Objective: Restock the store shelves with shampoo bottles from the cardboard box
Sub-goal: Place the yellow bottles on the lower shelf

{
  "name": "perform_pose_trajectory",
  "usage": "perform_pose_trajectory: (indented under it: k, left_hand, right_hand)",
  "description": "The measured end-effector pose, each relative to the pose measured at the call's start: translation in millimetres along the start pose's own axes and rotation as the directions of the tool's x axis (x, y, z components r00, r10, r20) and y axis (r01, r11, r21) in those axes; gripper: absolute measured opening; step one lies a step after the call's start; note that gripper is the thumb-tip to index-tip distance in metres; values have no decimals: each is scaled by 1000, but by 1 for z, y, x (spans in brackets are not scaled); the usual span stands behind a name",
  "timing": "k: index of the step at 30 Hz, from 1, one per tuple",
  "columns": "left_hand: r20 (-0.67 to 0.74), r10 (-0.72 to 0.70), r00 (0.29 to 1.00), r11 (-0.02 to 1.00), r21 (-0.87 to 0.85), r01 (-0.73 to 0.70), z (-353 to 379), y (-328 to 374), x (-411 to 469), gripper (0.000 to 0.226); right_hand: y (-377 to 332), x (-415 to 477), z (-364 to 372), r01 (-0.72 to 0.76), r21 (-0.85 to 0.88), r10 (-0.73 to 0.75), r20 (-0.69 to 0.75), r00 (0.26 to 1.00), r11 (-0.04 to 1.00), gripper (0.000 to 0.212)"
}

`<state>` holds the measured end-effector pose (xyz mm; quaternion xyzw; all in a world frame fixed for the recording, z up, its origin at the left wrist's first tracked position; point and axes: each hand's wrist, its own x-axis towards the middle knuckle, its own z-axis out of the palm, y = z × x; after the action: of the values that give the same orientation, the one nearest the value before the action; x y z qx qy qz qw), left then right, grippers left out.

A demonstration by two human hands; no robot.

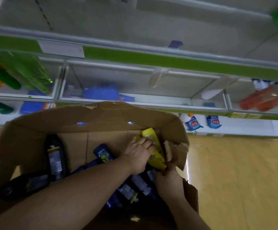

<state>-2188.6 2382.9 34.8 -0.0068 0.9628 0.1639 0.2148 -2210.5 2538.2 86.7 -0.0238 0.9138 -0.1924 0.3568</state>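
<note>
1. Upper left of the frame: green bottles lean on a shelf. The bay to their right looks mostly bare and seems a likely place to restock.
2. Lower left: the cardboard box stands open on the floor. Dark bottles lie loose on their sides inside it, and a blue bottle lies nearer the middle.
3. Centre: the left grip is clenched over a yellow bottle, with the fingers curled across its label. The bottle lies slanted against the box's right wall, still inside the box.
4. Just right of centre: the right grip is at the yellow bottle's lower end, beside a torn flap. Its fingers are curled, but I cannot tell whether they hold the bottle, the cardboard, or nothing.
5. Risks:
   - The flap's ragged edge overhangs the bottle, so a straight lift could snag it and knock the bottle loose or tear the wall further.
   - The left grip lies across a smooth, rounded body, so the bottle may slip and drop onto the pile below.
   - The loose bottles could roll when this one comes out.
</note>
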Motion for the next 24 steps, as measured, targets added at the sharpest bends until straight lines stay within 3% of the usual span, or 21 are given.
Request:
perform_pose_trajectory:
  k: [5, 8, 12, 17, 18, 21, 24]
  left_hand:
    - [-45, 58, 997, 989, 135, -52, 6, -3, 22, 68]
    - [-74, 69, 995, 991, 122, -60, 6, -12, 21, 69]
    - [-126, -42, 991, 998, -47, 36, 1, -37, 5, 69]
    - [-146, -268, 952, 898, -396, 192, -2, -72, -15, 65]
    - [-151, -303, 941, 872, -441, 211, -2, -78, -20, 67]
    - [-202, -365, 909, 814, -544, 207, 0, -90, -34, 68]
    - [-198, -392, 898, 713, -682, 161, 0, -93, -46, 60]
  right_hand:
    - [4, 1, 2, -17, 14, 17, -61, 998, 1000, 21]
    - [3, 3, 5, -73, -8, 73, -13, 997, 997, 13]
    - [-4, 11, 12, -142, 28, 142, -1, 990, 989, 14]
    - [-35, 33, 18, -137, 38, 136, 12, 991, 990, 45]
    - [-41, 41, 19, -148, 1, 148, 20, 989, 989, 43]
    - [-50, 62, 22, -166, -245, 178, 30, 984, 955, 10]
    - [-51, 71, 28, -120, -399, 140, 20, 990, 909, 8]
